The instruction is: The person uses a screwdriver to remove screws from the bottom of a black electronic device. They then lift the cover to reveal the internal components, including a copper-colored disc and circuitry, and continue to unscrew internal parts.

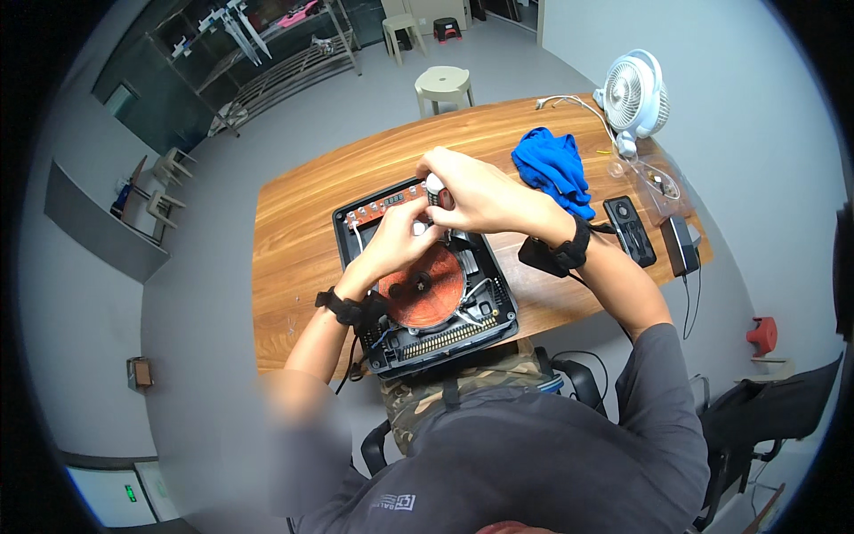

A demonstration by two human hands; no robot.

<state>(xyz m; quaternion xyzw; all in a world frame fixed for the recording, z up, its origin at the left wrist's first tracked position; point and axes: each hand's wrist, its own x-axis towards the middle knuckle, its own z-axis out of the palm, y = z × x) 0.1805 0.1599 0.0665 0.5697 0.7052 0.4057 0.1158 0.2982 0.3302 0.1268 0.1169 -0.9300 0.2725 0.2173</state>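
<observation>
An opened induction cooker lies on the table in front of me, its black housing holding a round copper-coloured coil. Along its far side runs a red-brown circuit board. Over the far right part of the housing, my right hand is closed around a small thing with a white rounded end, whose kind I cannot make out. My left hand reaches in beside it, fingers pinched together next to the right fingertips. What the left fingers hold, if anything, is hidden. Both wrists wear black straps.
A blue cloth lies right of my hands on the wooden table. Further right are a black case of tools, a black power adapter and a white fan with cables. A stool stands beyond the table.
</observation>
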